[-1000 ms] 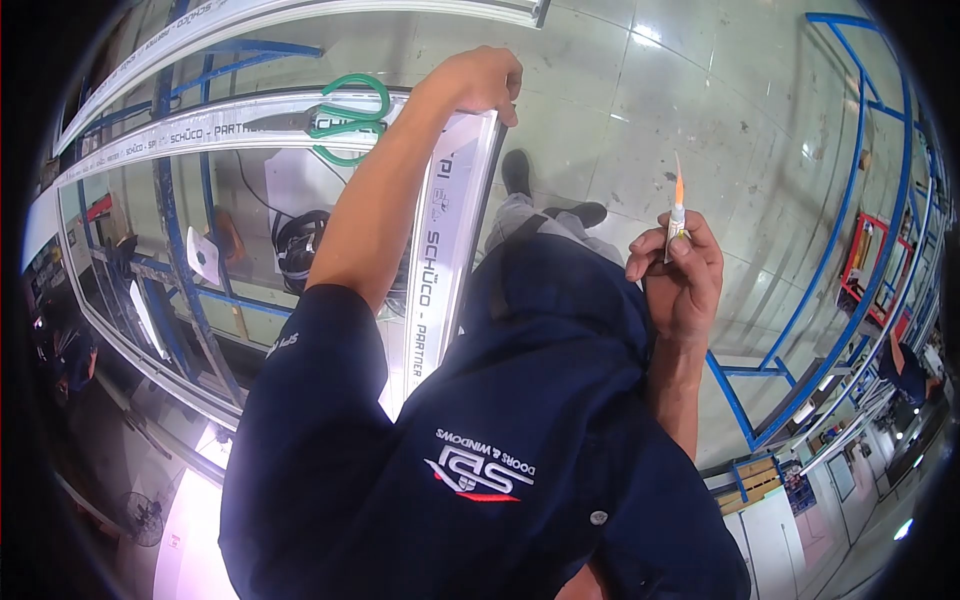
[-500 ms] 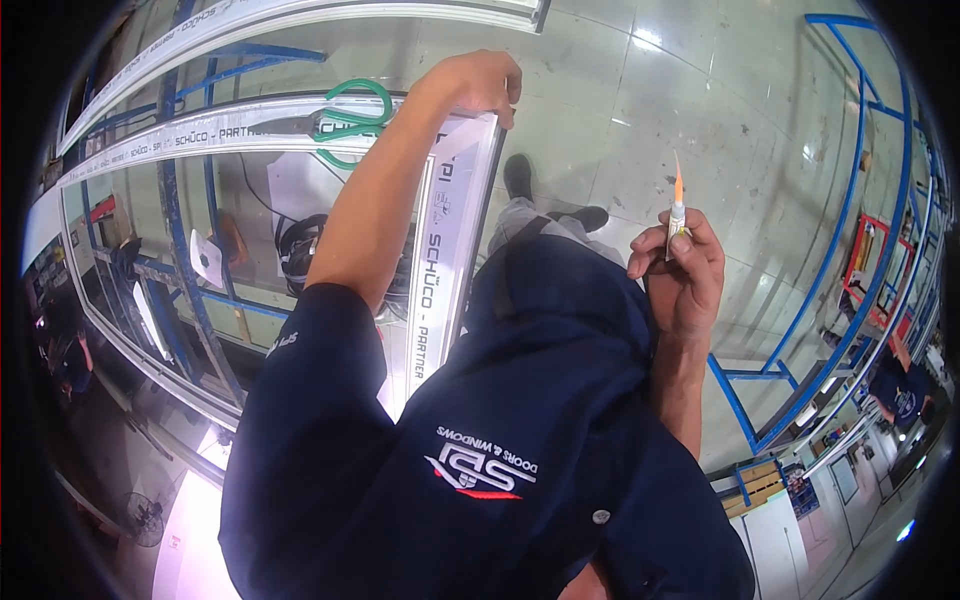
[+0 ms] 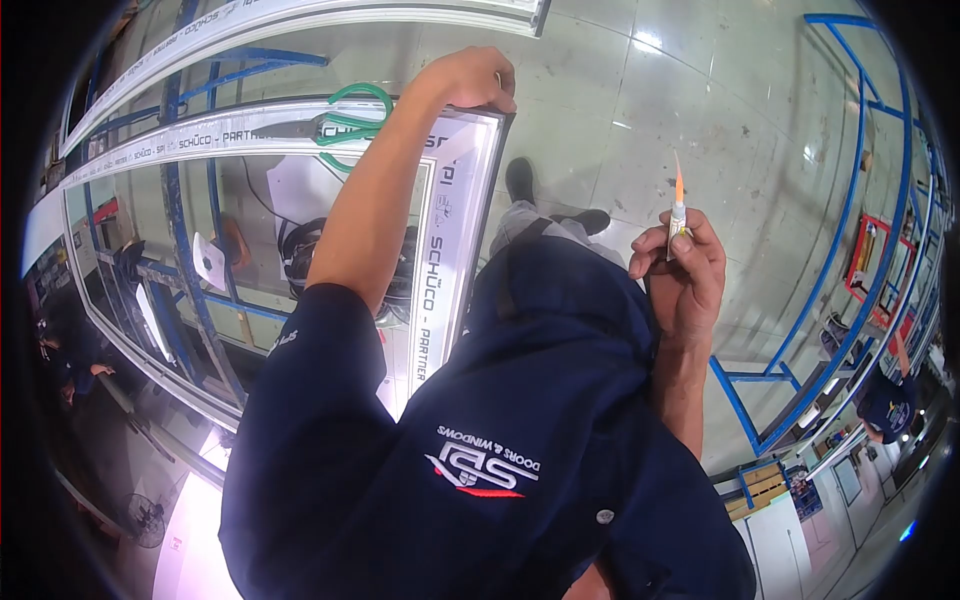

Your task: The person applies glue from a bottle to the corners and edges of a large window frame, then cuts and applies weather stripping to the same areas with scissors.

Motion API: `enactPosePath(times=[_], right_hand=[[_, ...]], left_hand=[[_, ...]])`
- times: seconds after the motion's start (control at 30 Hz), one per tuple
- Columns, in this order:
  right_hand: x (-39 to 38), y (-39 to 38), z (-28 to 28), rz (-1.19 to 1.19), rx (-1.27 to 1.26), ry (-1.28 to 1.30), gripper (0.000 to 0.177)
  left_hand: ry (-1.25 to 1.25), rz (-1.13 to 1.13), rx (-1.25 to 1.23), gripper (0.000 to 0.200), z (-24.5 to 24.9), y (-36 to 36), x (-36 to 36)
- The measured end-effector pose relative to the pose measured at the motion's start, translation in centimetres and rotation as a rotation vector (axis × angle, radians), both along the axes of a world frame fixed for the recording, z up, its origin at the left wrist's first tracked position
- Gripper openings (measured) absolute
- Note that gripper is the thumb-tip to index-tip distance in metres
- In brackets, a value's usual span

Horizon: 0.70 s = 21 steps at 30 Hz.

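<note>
My left hand (image 3: 468, 78) is closed over the outer corner of a white window frame (image 3: 432, 260) with printed protective film. Its fingers curl at the dark edge strip, and the fingertips are partly hidden. Green-handled scissors (image 3: 345, 130) lie on the frame's upper bar beside my left forearm, which covers part of them. Away from the frame, over the floor, my right hand (image 3: 690, 265) pinches a small glue tube (image 3: 678, 222) between thumb and fingers. The tube stands upright, with its long, thin orange nozzle pointing up.
Another white frame bar (image 3: 300, 42) runs along the top left. Blue metal stands (image 3: 850, 200) rise at right, and blue supports (image 3: 185, 200) stand under the frame. Dark coiled material (image 3: 300, 250) lies below the frame opening. Other people (image 3: 890, 405) are at both far sides.
My left hand has shifted slightly up at the corner, its fingertips no longer hanging as far over the outer edge. The glue tube stays nearly still. The people in the background have moved.
</note>
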State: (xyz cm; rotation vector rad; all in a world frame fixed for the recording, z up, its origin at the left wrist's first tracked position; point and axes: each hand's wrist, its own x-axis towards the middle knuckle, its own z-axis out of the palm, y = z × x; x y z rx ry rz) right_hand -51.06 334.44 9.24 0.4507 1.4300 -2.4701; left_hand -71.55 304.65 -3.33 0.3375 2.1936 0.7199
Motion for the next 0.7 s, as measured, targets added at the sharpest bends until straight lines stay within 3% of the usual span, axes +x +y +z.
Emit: enactPosePath(times=[0.63, 0.7], right_hand=[[0.1, -0.2, -0.2, 0.006, -0.017, 0.008, 0.025], [0.0, -0.2, -0.3, 0.005, -0.022, 0.019, 0.025]], left_hand=[[-0.075, 0.077, 0.046, 0.037, 0.5, -1.2, -0.1], [0.04, 0.129, 0.063, 0.035, 1.1, -1.5, -0.2]])
